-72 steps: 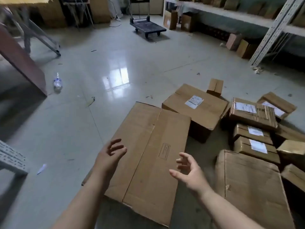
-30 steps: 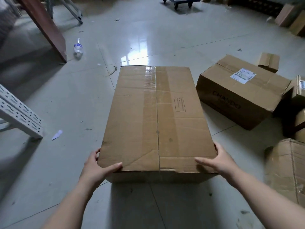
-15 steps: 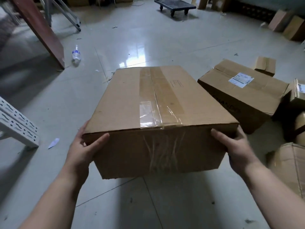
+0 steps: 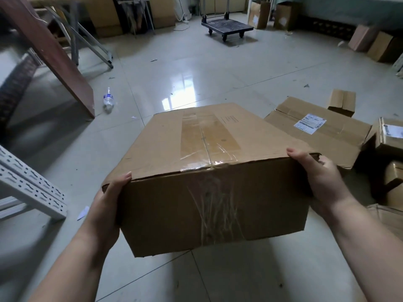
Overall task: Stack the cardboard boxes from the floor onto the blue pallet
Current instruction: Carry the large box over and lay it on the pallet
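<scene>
Holding: large taped cardboard box (image 4: 209, 171), lifted clear of the floor (image 4: 196, 70), centre of view.
Labelled box (image 4: 316, 131): on the floor at 2 o'clock.
Dark wheeled cart (image 4: 226, 27): at 12 o'clock, well apart.
Left hand (image 4: 104, 205): grips the near left corner, thumb on top; other fingers hidden.
Right hand (image 4: 320, 182): grips the near right corner likewise.
Water bottle (image 4: 108, 101): lying at 10 o'clock.

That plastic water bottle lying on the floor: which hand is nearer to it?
Left. The left hand grips the carried box's near-left corner, on the water bottle's side; the right hand holds the opposite corner, farther away.
</scene>
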Action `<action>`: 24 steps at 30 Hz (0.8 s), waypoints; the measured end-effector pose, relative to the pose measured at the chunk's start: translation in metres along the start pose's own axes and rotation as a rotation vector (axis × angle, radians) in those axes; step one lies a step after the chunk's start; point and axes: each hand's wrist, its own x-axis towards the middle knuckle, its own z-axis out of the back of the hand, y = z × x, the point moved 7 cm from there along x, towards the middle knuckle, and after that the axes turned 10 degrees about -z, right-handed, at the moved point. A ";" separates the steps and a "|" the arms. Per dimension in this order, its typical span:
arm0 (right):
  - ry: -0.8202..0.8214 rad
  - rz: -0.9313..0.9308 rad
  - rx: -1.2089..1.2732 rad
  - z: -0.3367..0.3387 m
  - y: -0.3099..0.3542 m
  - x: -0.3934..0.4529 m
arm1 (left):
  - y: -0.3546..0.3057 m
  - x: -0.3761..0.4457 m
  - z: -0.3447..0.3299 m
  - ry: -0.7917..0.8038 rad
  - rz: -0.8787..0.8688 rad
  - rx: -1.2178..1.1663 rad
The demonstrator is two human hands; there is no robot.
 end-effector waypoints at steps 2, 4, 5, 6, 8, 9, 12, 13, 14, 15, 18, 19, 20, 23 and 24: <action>-0.001 0.017 0.029 0.004 0.023 -0.006 | -0.030 0.003 -0.012 0.028 -0.047 0.010; -0.021 0.025 0.098 0.010 0.044 -0.015 | -0.066 0.009 -0.026 0.053 -0.078 0.015; -0.037 0.026 0.119 0.014 0.052 -0.019 | -0.083 0.012 -0.032 0.057 -0.093 0.024; -0.058 0.031 0.130 0.018 0.063 -0.025 | -0.103 0.015 -0.039 0.066 -0.110 0.035; -0.101 0.050 0.150 0.029 0.090 -0.040 | -0.143 0.021 -0.061 0.115 -0.134 0.064; -0.119 0.057 0.165 0.037 0.108 -0.048 | -0.164 0.024 -0.077 0.147 -0.139 0.078; -0.204 0.089 0.178 0.070 0.163 -0.072 | -0.218 0.032 -0.130 0.227 -0.142 0.097; -0.252 0.096 0.160 0.086 0.181 -0.079 | -0.233 0.035 -0.150 0.260 -0.147 0.099; -0.299 0.105 0.142 0.103 0.200 -0.086 | -0.247 0.038 -0.174 0.296 -0.149 0.101; -0.346 0.116 0.133 0.121 0.219 -0.093 | -0.260 0.042 -0.200 0.334 -0.148 0.104; -0.492 0.145 0.125 0.177 0.267 -0.114 | -0.294 0.054 -0.282 0.433 -0.139 0.110; -0.548 0.141 0.120 0.195 0.281 -0.123 | -0.304 0.057 -0.312 0.473 -0.131 0.109; -0.602 0.137 0.121 0.215 0.292 -0.131 | -0.311 0.060 -0.342 0.514 -0.122 0.107; -0.759 0.135 0.148 0.277 0.323 -0.157 | -0.328 0.061 -0.437 0.624 -0.093 0.102; -0.798 0.134 0.150 0.299 0.333 -0.164 | -0.333 0.060 -0.471 0.659 -0.091 0.102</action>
